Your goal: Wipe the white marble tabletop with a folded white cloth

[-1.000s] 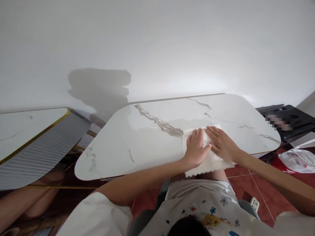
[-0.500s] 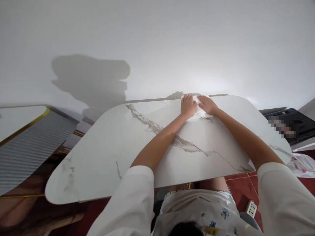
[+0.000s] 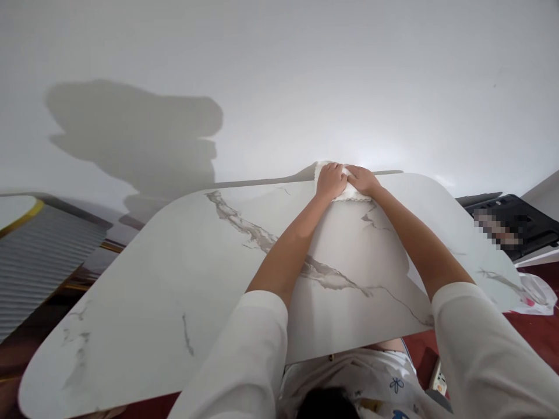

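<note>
Both hands press on a folded white cloth (image 3: 356, 195) with a wavy edge, at the far rim of a white marble-patterned table (image 3: 174, 273). My left hand (image 3: 332, 180) lies over the cloth's middle, its fingers together and bent over the table's back edge. Just to its right, my right hand (image 3: 362, 180) holds the cloth too, thumb side close to the left hand. The cloth's left part stands up past the rim near the wall. Parts of the cloth under the palms are hidden.
A pale wall (image 3: 279, 75) rises right behind the table. On the left stands a ribbed grey cabinet (image 3: 52, 250) with gold trim. To the right are a black item (image 3: 533, 221), partly blurred out, and a clear plastic bag (image 3: 539, 291). A white power strip (image 3: 439, 378) lies low right.
My hands and the cloth have shifted slightly left and up against the back edge, and the hands are closer together. The view has moved, so the table's left end appears nearer.
</note>
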A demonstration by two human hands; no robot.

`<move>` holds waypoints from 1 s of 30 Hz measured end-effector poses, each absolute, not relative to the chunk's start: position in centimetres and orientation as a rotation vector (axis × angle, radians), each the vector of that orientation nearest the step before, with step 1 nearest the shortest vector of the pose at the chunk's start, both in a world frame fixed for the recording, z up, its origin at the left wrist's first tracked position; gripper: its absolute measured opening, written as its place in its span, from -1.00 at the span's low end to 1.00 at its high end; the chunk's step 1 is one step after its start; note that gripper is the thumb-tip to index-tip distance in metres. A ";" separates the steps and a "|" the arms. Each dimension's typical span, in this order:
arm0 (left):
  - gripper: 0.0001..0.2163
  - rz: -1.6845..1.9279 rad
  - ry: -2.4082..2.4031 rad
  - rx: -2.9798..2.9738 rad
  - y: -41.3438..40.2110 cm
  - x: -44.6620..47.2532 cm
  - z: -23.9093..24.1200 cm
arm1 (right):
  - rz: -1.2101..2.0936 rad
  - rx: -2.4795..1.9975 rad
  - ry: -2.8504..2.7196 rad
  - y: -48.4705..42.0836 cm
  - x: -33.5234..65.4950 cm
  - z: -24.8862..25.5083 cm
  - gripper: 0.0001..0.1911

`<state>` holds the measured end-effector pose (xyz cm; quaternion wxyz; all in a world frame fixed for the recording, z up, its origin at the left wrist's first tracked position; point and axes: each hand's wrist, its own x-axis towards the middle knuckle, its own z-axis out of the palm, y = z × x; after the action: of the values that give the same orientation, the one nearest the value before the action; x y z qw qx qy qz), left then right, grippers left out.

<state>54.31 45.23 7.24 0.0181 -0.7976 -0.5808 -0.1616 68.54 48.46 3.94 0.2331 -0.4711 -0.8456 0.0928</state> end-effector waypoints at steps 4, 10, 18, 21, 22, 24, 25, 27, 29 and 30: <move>-0.69 -0.436 -1.820 -2.475 43.9 54.5 7.6 | 0.186 -1.320 -2.359 47.4 68.5 4.3 -0.51; -0.68 -0.414 -1.795 -2.500 41.2 54.7 7.9 | 0.130 -1.325 -2.405 44.5 68.7 4.5 -0.47; -0.60 -0.322 -1.711 -2.516 33.3 55.0 8.2 | 0.204 -1.285 -2.444 36.3 69.6 5.2 -0.42; -0.55 -0.290 -1.697 -2.535 29.2 55.2 8.8 | 0.221 -1.254 -2.470 32.3 70.0 5.7 -0.41; -0.53 -0.282 -1.705 -2.540 27.8 55.3 9.0 | 0.226 -1.256 -2.475 30.8 70.1 5.9 -0.41; -0.48 -0.254 -1.736 -2.541 25.0 55.5 9.5 | 0.242 -1.269 -2.490 27.9 70.4 6.2 -0.40; -0.47 -0.227 -1.755 -2.544 23.6 55.6 9.7 | 0.252 -1.271 -2.502 26.4 70.5 6.4 -0.39; -0.45 -0.166 -1.785 -2.568 20.9 55.7 10.0 | 0.273 -1.254 -2.525 23.5 70.9 6.7 -0.38; -0.45 -0.145 -1.794 -2.612 18.5 55.9 10.2 | 0.296 -1.216 -2.537 21.0 71.5 6.8 -0.38; -0.45 -0.153 -1.797 -2.632 17.4 56.1 10.2 | 0.307 -1.196 -2.539 20.0 71.9 6.9 -0.38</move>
<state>56.14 17.40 10.21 -0.0245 -0.8247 -0.5629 -0.0480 71.89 19.99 6.90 0.1583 -0.4182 -0.8880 0.1074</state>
